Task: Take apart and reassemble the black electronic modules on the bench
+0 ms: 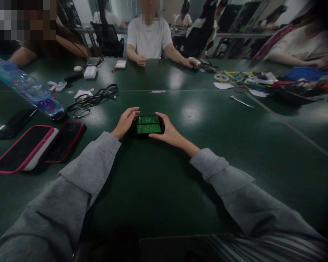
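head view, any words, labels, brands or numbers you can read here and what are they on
Nothing can be read with certainty.
Plastic bottle: the purple and pink label carries lettering, too blurred to read.
Black tray held between the left hand and right hand: its two green circuit boards have markings too small to read.
Pink-edged phones: dark screens, no text visible.

Two red-edged phones [41,145], plastic bottle [27,87], black cables [94,98], green table [164,196], wrench [241,102]
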Motion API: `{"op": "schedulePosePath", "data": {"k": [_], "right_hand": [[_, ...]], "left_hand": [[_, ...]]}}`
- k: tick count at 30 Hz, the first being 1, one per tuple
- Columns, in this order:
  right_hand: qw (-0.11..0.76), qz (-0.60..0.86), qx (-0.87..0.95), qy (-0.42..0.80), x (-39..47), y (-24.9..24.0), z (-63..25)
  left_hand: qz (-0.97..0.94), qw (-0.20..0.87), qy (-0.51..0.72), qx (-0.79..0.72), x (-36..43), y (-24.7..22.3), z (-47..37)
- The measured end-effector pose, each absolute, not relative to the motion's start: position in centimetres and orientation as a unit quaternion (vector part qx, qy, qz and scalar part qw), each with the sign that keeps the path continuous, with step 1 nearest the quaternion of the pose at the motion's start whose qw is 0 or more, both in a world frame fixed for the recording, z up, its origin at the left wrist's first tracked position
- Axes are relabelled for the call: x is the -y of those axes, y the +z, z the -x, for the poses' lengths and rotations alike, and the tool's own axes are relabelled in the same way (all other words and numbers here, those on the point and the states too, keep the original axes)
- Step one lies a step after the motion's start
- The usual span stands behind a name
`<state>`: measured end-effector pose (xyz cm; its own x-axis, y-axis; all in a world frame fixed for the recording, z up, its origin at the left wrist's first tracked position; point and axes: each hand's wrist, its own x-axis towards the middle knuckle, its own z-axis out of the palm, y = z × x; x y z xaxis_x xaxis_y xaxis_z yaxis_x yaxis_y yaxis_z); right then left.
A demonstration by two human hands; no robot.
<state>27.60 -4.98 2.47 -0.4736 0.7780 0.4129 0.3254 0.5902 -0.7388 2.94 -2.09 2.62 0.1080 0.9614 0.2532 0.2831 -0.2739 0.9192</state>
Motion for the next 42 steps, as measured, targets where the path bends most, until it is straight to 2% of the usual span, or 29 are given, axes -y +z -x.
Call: {"op": "schedulePosePath", "data": {"k": [4,10,24,36,39,42], "right_hand": [[0.384,0.347,0.796,0.314,5.0,2.5,-27.5],[0.387,0.355,0.791,0.314,5.1,2.3,-27.4],[0.384,0.351,0.794,0.315,4.8,1.9,-27.3],[0.374,0.354,0.770,0.377,4.9,2.6,-27.4],[0.394,0.369,0.720,0.436,4.4,2.3,-27.5],[0.450,0.410,0.653,0.451,3.5,1.4,-27.5]], "left_hand": [[-0.536,0.470,0.527,-0.462,3.4,2.5,-5.2],[-0.566,0.444,0.528,-0.453,4.9,2.4,-6.6],[-0.557,0.507,0.484,-0.445,4.9,2.8,-6.0],[-0.551,0.494,0.501,-0.449,4.5,2.4,-5.8],[-0.514,0.494,0.527,-0.463,4.1,2.5,-5.8],[-0.490,0.493,0.543,-0.471,3.7,2.3,-5.7]]}}
